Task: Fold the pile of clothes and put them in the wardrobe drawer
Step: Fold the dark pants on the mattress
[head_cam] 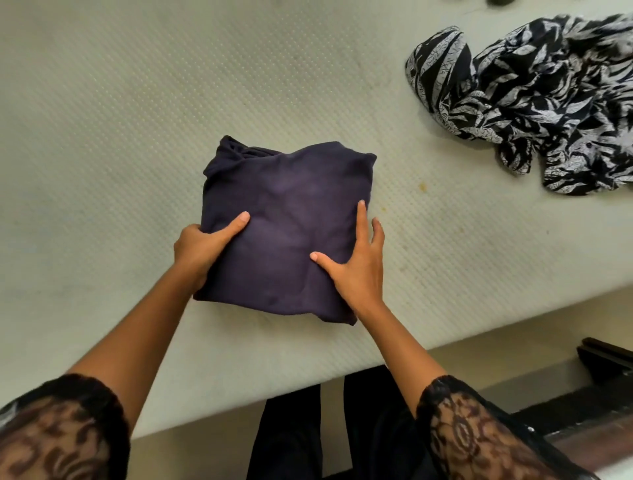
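Note:
A folded dark purple garment (291, 212) lies as a thick square on the pale mattress (120, 120), near its front edge. My left hand (202, 248) grips the garment's left side, thumb on top and fingers tucked underneath. My right hand (356, 260) rests on the garment's right side, its thumb and fingers straight, some reaching past the edge onto the mattress. An unfolded black-and-white leaf-print garment (534, 102) lies crumpled at the far right of the mattress.
The mattress edge runs diagonally across the lower right, with a dark bed frame (599, 370) beyond it. A dark object (500, 2) shows at the top edge. My black-clad legs stand against the mattress front.

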Demonstrator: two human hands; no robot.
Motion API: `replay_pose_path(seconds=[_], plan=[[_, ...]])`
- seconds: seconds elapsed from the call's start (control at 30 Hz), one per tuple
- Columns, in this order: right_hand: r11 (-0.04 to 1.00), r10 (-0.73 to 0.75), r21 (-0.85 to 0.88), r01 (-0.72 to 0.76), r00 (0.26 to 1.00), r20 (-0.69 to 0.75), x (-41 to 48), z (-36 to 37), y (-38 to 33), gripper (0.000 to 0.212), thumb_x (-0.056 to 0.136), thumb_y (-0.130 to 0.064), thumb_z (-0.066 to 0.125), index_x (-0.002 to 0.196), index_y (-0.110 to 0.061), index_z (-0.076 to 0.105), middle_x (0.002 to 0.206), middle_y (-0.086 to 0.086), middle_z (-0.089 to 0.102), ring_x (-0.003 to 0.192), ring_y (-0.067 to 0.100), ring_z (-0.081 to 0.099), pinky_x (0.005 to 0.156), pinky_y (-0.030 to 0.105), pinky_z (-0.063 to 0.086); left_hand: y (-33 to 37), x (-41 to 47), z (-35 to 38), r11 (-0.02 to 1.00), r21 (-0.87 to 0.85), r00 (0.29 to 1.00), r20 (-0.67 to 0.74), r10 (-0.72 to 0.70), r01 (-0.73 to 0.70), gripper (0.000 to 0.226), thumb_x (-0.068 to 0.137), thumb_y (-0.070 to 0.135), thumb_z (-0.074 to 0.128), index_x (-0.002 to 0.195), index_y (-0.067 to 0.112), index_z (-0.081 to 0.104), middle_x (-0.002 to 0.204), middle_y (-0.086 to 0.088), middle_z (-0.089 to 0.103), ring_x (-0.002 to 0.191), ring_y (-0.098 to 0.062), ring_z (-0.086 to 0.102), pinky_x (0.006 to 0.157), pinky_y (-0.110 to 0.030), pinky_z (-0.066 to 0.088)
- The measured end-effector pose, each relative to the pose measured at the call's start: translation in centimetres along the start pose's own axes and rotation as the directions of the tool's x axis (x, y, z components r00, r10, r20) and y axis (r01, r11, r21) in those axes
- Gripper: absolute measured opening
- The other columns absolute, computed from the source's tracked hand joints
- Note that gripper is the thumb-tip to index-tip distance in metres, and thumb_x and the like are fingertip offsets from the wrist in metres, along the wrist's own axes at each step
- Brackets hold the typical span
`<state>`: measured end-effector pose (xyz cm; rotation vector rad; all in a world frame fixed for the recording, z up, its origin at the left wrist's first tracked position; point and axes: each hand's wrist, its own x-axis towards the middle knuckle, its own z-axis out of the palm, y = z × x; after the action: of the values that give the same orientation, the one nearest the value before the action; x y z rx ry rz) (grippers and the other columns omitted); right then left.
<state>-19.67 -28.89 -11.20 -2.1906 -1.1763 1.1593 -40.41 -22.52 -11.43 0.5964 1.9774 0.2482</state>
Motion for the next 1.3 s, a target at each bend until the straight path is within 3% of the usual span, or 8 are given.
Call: replay_pose_path(seconds=[0.1,0.23,0.6,0.8,1.03,1.13,1.23,1.3], plan=[[0.975,0.147,0.157,-0.159,0.985,0.089,1.1,-1.8,-1.0,0.125,0.061,-0.034,0.086,0.148,-0.035,-0.003,0.143,0.003,0.031,0.125,0.018,0.042,0.09,0.022,0.034,1.1,-0.8,-0.7,0.995,-0.104,0.989,0.145,0.026,-0.011,0.069,0.066,0.049,0.077,0.118,0.008,0.057,0.11,-0.004,0.063,0.096,-0.023,0.061,0.084,-0.034,0.049],[0.956,0.059,0.28,-0.092,0.991,0.123,1.4,-4.4,-1.7,0.115,0.066,-0.023,0.083,0.147,-0.039,0.003,0.142,-0.006,0.04,0.122,0.015,0.046,0.09,0.021,0.037,2.7,-3.3,-0.1,0.972,-0.053,0.967,0.101,0.234,-0.229,0.064,0.074,0.051,0.07,0.126,0.017,0.054,0.12,0.0,0.06,0.108,-0.022,0.058,0.095,-0.04,0.047],[0.893,0.031,0.431,0.132,0.936,-0.35,1.0,-26.7,9.2,0.1,0.066,-0.015,0.083,0.144,-0.042,0.026,0.114,-0.038,0.038,0.111,-0.009,0.044,0.099,0.017,0.036,16.3,-18.5,19.4,0.733,0.037,0.711,0.277,0.646,-0.68,0.037,0.082,0.047,0.063,0.111,0.025,0.061,0.106,0.008,0.066,0.098,-0.014,0.061,0.088,-0.033,0.048],[0.902,0.23,0.428,0.049,0.786,-0.573,2.9,-40.4,20.4,0.088,0.07,-0.015,0.081,0.141,-0.037,0.034,0.128,-0.01,0.045,0.121,0.004,0.045,0.103,0.015,0.032,22.2,-24.2,40.1,0.602,0.088,0.566,0.47,0.677,-0.793,0.036,0.078,0.051,0.065,0.096,0.02,0.066,0.096,0.0,0.07,0.096,-0.018,0.064,0.087,-0.037,0.05],[0.899,0.347,0.436,0.042,0.54,-0.766,9.6,-45.9,29.0,0.081,0.076,-0.023,0.076,0.144,-0.023,0.033,0.136,0.013,0.039,0.128,0.022,0.039,0.102,0.008,0.024,28.9,-25.4,57.9,0.458,0.101,0.419,0.607,0.675,-0.883,0.028,0.084,0.042,0.064,0.1,0.018,0.064,0.094,-0.003,0.067,0.084,-0.011,0.056,0.077,-0.03,0.047],[0.857,0.461,0.513,-0.051,0.522,-0.718,11.7,-44.9,31.2,0.081,0.08,-0.026,0.073,0.146,-0.02,0.028,0.14,0.017,0.033,0.131,0.028,0.035,0.1,0.007,0.02,30.3,-23.7,62.4,0.399,0.191,0.422,0.638,0.644,-0.897,0.033,0.085,0.04,0.064,0.107,0.015,0.063,0.099,-0.009,0.066,0.087,-0.017,0.057,0.086,-0.035,0.048],[0.718,0.643,0.657,-0.231,0.583,-0.497,12.5,-43.3,32.8,0.083,0.081,-0.037,0.07,0.147,-0.031,0.021,0.138,0.013,0.033,0.129,0.025,0.036,0.1,0.021,0.028,30.0,-22.4,65.1,0.276,0.477,0.535,0.581,0.613,-0.834,0.044,0.09,0.032,0.059,0.127,0.009,0.05,0.12,-0.018,0.059,0.112,-0.03,0.054,0.094,-0.033,0.038],[0.692,0.682,0.647,-0.321,0.585,-0.439,12.4,-43.2,32.9,0.084,0.08,-0.046,0.066,0.148,-0.033,0.017,0.139,0.011,0.032,0.126,0.026,0.039,0.1,0.031,0.035,29.5,-22.8,65.6,0.143,0.56,0.494,0.547,0.676,-0.816,0.052,0.091,0.026,0.056,0.136,0.006,0.037,0.13,-0.021,0.05,0.121,-0.036,0.046,0.098,-0.04,0.034]])
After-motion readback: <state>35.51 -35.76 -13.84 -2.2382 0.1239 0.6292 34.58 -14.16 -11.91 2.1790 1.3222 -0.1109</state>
